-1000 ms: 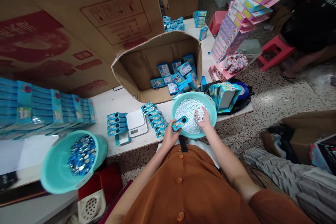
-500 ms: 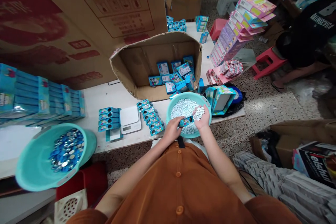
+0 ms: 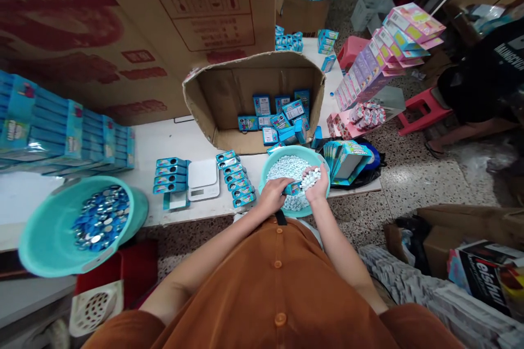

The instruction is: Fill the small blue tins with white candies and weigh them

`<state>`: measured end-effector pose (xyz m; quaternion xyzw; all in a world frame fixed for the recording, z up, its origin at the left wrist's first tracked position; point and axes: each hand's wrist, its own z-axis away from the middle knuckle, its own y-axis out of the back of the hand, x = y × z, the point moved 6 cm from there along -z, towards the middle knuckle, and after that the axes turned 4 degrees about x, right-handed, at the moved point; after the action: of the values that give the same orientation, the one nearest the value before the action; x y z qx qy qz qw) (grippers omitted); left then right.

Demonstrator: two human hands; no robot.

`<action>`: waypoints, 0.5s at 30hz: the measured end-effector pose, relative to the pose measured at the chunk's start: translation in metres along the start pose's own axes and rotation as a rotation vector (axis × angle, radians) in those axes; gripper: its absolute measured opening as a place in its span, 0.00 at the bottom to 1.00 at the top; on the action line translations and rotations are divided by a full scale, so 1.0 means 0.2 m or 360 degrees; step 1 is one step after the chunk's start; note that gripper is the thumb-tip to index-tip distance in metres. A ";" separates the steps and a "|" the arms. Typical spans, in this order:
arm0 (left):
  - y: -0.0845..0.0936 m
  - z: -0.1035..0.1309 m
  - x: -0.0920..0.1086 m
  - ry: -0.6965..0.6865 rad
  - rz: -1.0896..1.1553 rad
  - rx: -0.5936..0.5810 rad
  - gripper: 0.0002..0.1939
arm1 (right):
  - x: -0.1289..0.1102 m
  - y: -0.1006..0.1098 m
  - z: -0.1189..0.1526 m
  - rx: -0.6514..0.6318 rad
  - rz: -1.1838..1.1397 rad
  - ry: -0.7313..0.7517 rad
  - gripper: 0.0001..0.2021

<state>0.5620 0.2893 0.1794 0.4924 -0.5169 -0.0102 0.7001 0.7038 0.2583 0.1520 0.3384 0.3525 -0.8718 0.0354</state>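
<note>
Over a turquoise basin (image 3: 268,161) of small white pellets (image 3: 286,168), my two hands work close together. My left hand (image 3: 272,196) grips a small blue carton (image 3: 292,188) between thumb and fingers, its right end against the pellets in my other palm. Cupped beside it, my right hand (image 3: 317,190) holds a heap of white pellets (image 3: 310,179). The carton's opening is hidden. Left of the basin stands a row of blue cartons (image 3: 237,180) with round dark holes. Past them sits a white scale (image 3: 203,180), with more cartons (image 3: 171,175) alongside.
An open cardboard box (image 3: 216,92) behind the basin contains several blue cartons. A large turquoise tub (image 3: 41,234) of blue and silver pieces stands left. Right are folded blue display boxes (image 3: 347,161), a tall pink-purple stack (image 3: 368,68) and a person on a red stool (image 3: 421,106).
My left hand has turned the carton, so its dark hole no longer shows, and its end meets the pellets. My right hand stays cupped. The whole view has shifted slightly.
</note>
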 end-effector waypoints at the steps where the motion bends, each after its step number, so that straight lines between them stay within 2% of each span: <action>1: 0.00 0.00 -0.01 0.0038 0.0007 -0.0002 0.30 | 0.00 0.00 0.00 0.0011 -0.0002 -0.0017 0.16; 4: -0.01 -0.01 -0.03 0.0173 0.0080 0.0051 0.27 | 0.00 0.01 -0.01 0.0039 -0.0023 -0.0021 0.15; 9: -0.03 -0.02 0.00 0.0005 0.0071 0.0045 0.30 | -0.02 0.02 -0.03 0.0097 -0.0013 -0.0020 0.13; 13: -0.05 -0.03 -0.03 0.0288 0.0158 0.0021 0.27 | -0.05 0.01 -0.03 0.0109 -0.0037 -0.0019 0.13; 15: -0.05 -0.03 -0.02 0.0294 0.0176 0.0053 0.27 | -0.07 0.00 -0.03 0.0077 0.0012 0.0036 0.14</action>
<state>0.5698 0.2897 0.1697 0.4735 -0.4766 0.0826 0.7361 0.7184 0.2602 0.1586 0.3504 0.3305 -0.8759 0.0264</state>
